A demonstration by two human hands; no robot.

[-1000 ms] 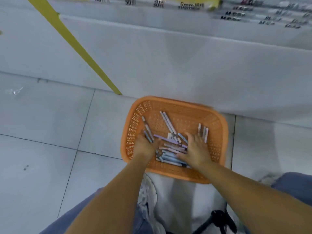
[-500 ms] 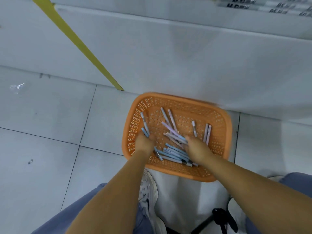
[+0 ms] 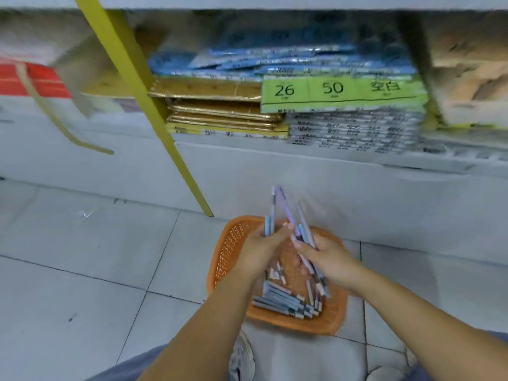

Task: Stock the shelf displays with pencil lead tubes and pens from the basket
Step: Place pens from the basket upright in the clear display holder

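Note:
An orange plastic basket (image 3: 228, 259) sits on the tiled floor against the shelf base. Several blue-grey pens (image 3: 283, 299) lie loose in its near part. My left hand (image 3: 261, 248) grips a few pens (image 3: 270, 213) that point upward. My right hand (image 3: 330, 257) grips a bundle of pens (image 3: 288, 213), purple and blue, also pointing up and slanting left. Both hands are raised just above the basket, close together, and the two bundles nearly meet at their tips.
A yellow shelf post (image 3: 154, 111) slants down to the floor left of the basket. The low shelf holds stacked gold packs (image 3: 220, 111), blue packets (image 3: 275, 61) and a green label sheet (image 3: 338, 92). My shoe (image 3: 242, 358) is below the basket.
Both hands have lifted out of the basket, each holding a bundle of pens. The view has tilted up, bringing the low shelf into sight.

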